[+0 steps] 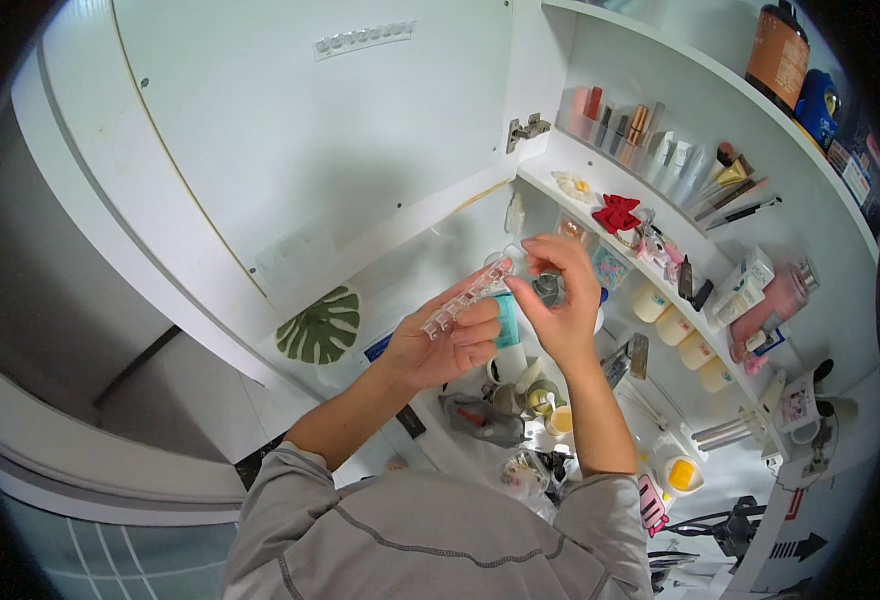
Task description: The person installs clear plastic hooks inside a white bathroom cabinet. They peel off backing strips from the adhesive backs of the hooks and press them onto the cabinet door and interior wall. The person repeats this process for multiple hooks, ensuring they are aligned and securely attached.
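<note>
My left hand (448, 352) is closed around a clear plastic strip (452, 311) with a row of small notched holders, tilted up to the right. My right hand (567, 308) is at the strip's upper end, thumb and fingers curled inward. Between those fingertips and the strip is a thin, see-through piece (516, 254), too faint to name. A similar clear strip (364, 39) is fixed high on the white cabinet door (290, 130), which stands swung out to the left.
Right of my hands, white shelves (600, 212) hold lipsticks and brushes in a clear organizer (628, 150), a red bow (617, 213) and a pink bottle (775, 303). Below lies a cluttered counter with a grey bag (482, 418) and a yellow cup (560, 420). A metal hinge (527, 131) joins door and cabinet.
</note>
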Available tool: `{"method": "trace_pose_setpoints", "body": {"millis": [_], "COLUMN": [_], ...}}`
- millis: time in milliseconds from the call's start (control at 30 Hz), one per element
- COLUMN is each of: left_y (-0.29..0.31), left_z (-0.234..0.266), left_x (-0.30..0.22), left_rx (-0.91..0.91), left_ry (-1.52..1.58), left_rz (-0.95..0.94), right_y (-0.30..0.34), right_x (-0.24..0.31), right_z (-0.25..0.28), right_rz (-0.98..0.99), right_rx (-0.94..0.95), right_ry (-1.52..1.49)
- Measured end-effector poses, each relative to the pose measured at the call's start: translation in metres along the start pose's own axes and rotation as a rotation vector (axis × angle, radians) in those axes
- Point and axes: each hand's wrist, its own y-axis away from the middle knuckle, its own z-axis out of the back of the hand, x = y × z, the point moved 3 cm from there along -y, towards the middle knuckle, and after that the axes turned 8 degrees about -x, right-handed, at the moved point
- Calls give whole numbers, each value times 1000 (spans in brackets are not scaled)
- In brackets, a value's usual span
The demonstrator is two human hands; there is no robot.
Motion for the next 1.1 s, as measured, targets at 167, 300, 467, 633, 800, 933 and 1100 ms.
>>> {"method": "trace_pose_setpoints", "body": {"millis": [167,300,467,633,800,933,1100], "left_y": [-6,-7,-3,5,14,30,33], "left_z": [10,34,40,44,49,36,-42], "left_x": [-6,-12,-18,-27,-33,-49,-44], "left_rx": [50,-94,-238,-230,-313,-374,-81], "left_ry": [-184,-334,-544,-690,-895,-1181,-2140], "left_rz": [-63,-123,-117,-161,-238,-510,-812], "right_y": [13,19,26,32,26,13,18], "right_x": [-25,-19,-9,3,17,21,20], "right_z": [-5,-12,-19,-31,-34,-17,-19], "right_rz": [-404,-502,-581,-578,-538,-150,62], "right_rx": [127,307,401,331,349,451,643], "right_ry": [-369,-355,-398,-451,-548,-206,151]}}
